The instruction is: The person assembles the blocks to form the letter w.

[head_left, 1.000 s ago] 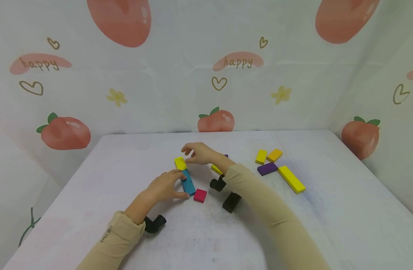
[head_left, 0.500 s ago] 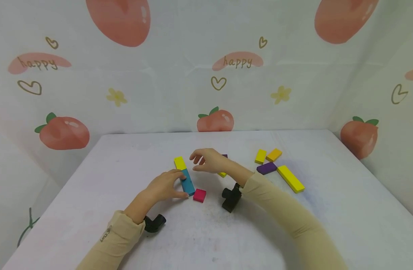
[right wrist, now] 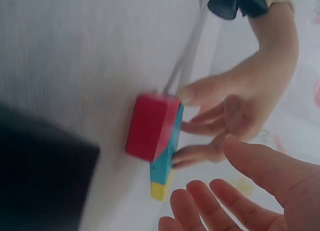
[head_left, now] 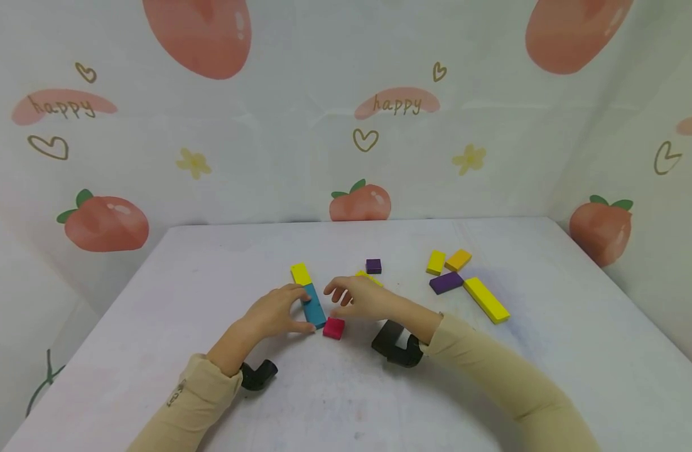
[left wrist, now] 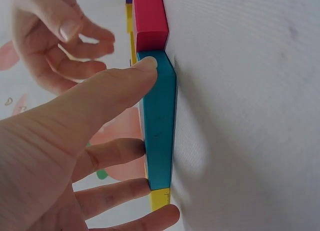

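Observation:
My left hand (head_left: 275, 311) rests at the blue block (head_left: 314, 307), thumb at its near end and relaxed fingers along its upper edge. A small yellow block (head_left: 301, 274) adjoins the blue block's far end, close to the little finger in the left wrist view. At the near end sits a red block (head_left: 333, 328), whose face (right wrist: 145, 126) fills the centre of the right wrist view. My right hand (head_left: 363, 298) hovers beside the red block with loosely bent fingers and nothing in them. Behind it, another yellow block (head_left: 370, 276) is partly hidden.
A black block (head_left: 387, 334) lies below the right wrist. Farther back is a small purple block (head_left: 373, 266). On the right lie a yellow block (head_left: 436, 262), an orange block (head_left: 458, 260), a longer purple block (head_left: 446, 282) and a long yellow block (head_left: 486, 300).
My right hand has come away from the small yellow block, nearer and to the right, down beside the red block. The small purple block is now uncovered. My left hand stays put.

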Demonstrator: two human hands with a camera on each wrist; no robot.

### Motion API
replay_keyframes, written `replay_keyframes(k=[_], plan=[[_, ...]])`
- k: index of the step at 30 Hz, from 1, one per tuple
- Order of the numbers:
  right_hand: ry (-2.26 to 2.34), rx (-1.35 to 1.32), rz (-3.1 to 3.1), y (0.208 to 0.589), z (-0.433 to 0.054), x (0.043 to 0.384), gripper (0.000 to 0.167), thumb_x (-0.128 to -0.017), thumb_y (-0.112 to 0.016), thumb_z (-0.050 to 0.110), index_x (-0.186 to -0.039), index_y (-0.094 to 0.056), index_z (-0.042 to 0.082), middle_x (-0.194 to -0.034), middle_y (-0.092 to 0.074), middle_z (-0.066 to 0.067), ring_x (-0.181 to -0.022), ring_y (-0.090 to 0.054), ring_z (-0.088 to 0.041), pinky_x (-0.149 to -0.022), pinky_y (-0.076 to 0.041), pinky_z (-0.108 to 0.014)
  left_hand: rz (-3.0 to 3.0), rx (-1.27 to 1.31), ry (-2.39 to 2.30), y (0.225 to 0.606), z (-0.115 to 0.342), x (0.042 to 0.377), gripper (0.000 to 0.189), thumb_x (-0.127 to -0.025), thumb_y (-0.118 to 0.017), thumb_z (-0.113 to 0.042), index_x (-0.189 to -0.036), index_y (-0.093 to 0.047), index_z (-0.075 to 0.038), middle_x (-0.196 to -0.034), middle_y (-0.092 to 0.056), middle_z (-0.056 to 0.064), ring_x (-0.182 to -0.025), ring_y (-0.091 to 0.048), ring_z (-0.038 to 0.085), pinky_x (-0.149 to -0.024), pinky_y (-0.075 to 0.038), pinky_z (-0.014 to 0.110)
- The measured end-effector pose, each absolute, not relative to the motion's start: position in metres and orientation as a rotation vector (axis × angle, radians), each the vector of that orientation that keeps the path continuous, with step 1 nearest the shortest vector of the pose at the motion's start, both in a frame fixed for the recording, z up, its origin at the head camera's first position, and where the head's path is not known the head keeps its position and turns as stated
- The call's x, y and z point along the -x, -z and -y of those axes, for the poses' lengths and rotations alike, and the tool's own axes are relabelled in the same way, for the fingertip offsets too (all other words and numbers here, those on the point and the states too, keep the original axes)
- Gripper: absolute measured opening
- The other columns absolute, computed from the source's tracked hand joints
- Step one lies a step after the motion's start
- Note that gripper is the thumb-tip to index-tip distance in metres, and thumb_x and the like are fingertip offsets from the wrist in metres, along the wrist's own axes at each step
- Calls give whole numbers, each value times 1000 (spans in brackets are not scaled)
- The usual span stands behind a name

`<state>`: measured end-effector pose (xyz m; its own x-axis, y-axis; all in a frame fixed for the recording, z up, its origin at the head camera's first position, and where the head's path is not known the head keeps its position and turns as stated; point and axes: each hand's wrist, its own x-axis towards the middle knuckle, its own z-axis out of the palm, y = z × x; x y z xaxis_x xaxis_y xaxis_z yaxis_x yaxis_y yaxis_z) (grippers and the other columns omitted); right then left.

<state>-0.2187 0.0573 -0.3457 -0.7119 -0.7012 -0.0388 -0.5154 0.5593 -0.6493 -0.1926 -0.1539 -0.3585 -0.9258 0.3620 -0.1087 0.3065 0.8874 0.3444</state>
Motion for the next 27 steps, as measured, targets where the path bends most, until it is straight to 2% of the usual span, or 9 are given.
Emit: replay_keyframes(k=[15,27], plan=[[893,857,-2475,358,-57,202,45,-79,-74,18,-118,-55,6,-108,-63,-10,-93,-59,-19,-82,-56,-30,-2893,-533,-479,358,155,192,56,-74,-77,-38,-118,-60,-7,-133,-53,16,-123,-49,35,-102,-42,53],[850,831,-2487,363,-55,201,45,-78,-76,18,-116,-56,6,-104,-63,-9,-87,-57,-15,-82,-55,-29,-2893,-546,-478,358,155,193,55,-74,-77,-37,-117,-61,-7,-131,-54,16,-122,-50,35,-102,-43,52]])
